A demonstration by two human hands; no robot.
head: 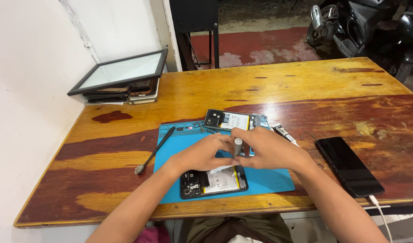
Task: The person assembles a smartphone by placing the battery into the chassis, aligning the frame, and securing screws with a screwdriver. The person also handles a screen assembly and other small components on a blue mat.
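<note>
My left hand (202,153) and my right hand (269,148) meet over a blue work mat (269,177). Between their fingertips stands a small grey cylindrical tool (238,145), upright, gripped from both sides. Just below the hands lies an opened phone (214,182) with its back off, showing a white battery and black board. A second opened phone (227,120) lies at the mat's far edge, beyond my fingers.
A black spudger (154,150) lies across the mat's left edge. A black phone (349,165) with a white cable sits at the right. A framed glass panel (121,72) tops a stack of phones at the back left. A motorbike (368,27) stands beyond the wooden table (305,90).
</note>
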